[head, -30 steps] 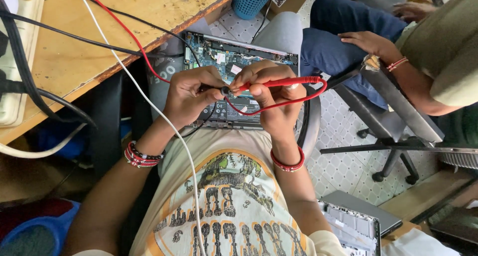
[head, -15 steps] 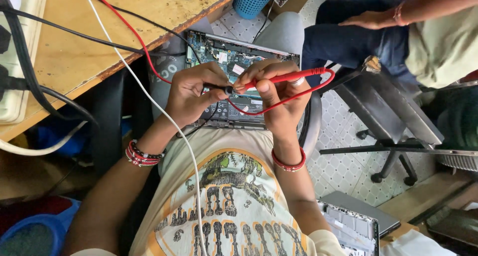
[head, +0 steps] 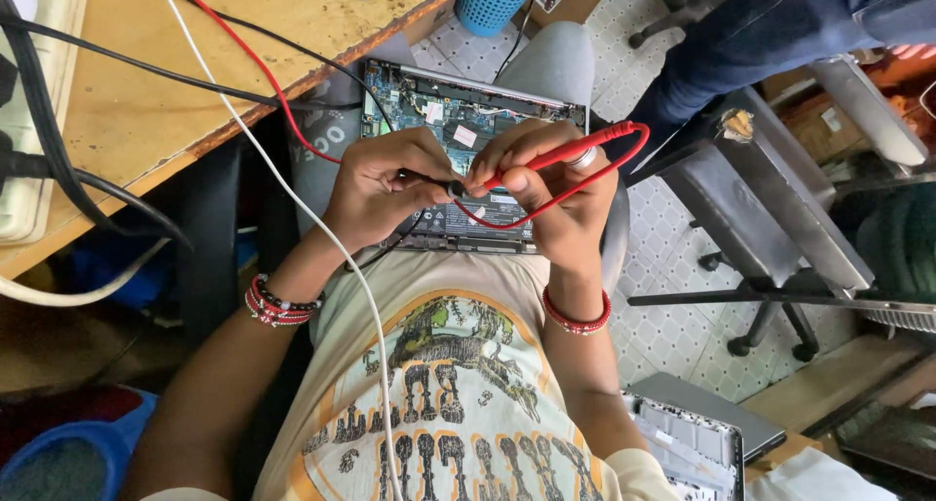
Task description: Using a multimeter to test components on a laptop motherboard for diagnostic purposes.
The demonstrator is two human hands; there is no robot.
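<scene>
Left hand (head: 375, 194) pinches black probe (head: 429, 181), right hand (head: 551, 194) grips red probe (head: 556, 155); tips converge above opened laptop (head: 458, 121) on lap

Opened laptop (head: 458, 135) on lap, wooden table (head: 195, 62) left, chair (head: 770, 199) right.

Glossy red plastic probe (head: 561, 153), worn wooden desk (head: 195, 62)

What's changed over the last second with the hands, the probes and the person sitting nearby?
The seated person's hand has left view; only a leg shows now. Unchanged: the left hand holds the black probe, the right hand the red probe, tips together over the opened laptop.
</scene>
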